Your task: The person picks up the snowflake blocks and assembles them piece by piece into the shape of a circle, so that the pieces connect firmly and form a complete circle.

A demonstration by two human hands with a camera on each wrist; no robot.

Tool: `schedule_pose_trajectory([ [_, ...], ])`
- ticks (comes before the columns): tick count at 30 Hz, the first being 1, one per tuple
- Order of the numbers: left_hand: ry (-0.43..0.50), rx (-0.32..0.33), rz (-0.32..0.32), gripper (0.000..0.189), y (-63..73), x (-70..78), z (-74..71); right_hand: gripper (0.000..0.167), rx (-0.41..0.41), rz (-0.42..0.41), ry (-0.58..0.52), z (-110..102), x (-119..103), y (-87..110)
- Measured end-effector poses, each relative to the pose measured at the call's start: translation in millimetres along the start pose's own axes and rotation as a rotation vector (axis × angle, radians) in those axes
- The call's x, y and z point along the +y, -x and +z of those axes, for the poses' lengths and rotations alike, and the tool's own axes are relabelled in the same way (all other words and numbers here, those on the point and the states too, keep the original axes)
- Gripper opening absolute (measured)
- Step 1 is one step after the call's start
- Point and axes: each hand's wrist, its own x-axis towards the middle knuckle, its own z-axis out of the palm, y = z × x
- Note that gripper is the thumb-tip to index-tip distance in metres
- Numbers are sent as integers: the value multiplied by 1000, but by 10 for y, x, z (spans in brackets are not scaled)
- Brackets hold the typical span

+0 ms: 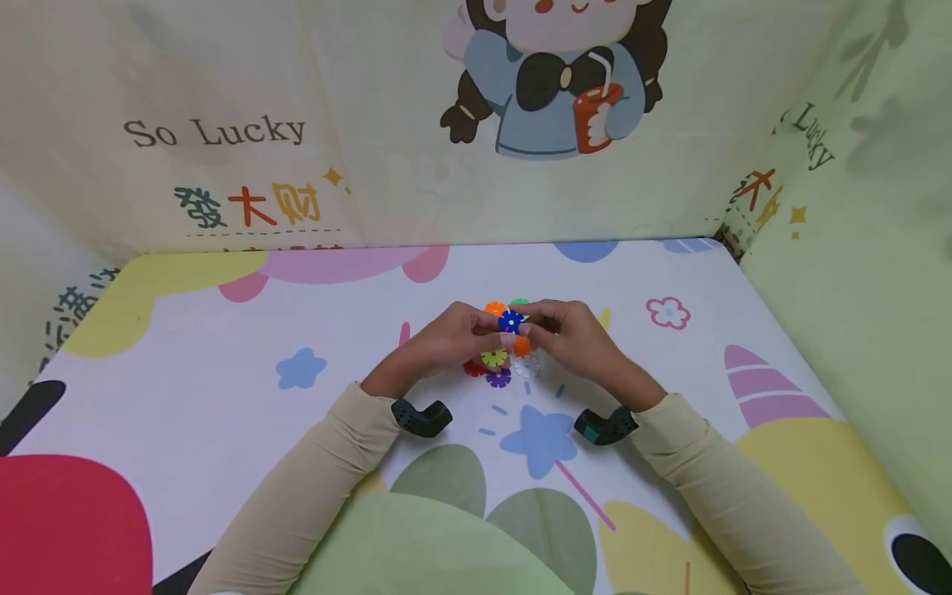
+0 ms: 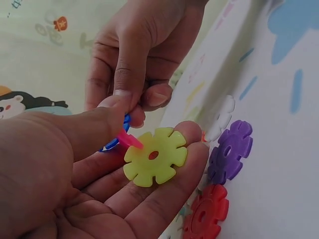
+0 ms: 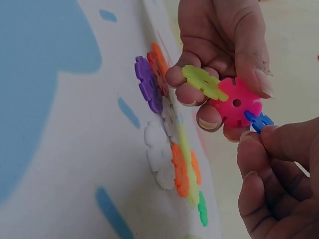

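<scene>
My left hand [image 1: 446, 339] pinches a pink notched snowflake disc [image 3: 233, 92] between thumb and fingers. A yellow-green snowflake disc [image 2: 142, 169] is slotted into the pink one's edge and lies over the left fingers. From the other side, my right hand [image 1: 576, 335] pinches a blue snowflake disc [image 3: 262, 122] by its rim, thumb against fingertips. The blue disc meets the pink disc's edge at an angle, at a notch. In the head view the hands are close together above the table, and the blue disc mostly covers the pink one.
Loose snowflake discs lie on the patterned table [image 1: 223, 397] under and around the hands: purple [image 3: 145, 82], red [image 2: 197, 224], white [image 3: 154, 154], orange [image 3: 179, 174], green [image 3: 203, 211] and others. A printed cloth wall [image 1: 387, 124] rises behind the table.
</scene>
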Motion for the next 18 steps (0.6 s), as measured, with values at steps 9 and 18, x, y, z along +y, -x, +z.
schedule_pose_trajectory([
  [9,218,-9,0,39,15,19,-18,23,54,60,-37,-27,-31,-20],
  [18,191,76,-34,31,7,43,7,24,51,48,-82,-35,-2,-18],
])
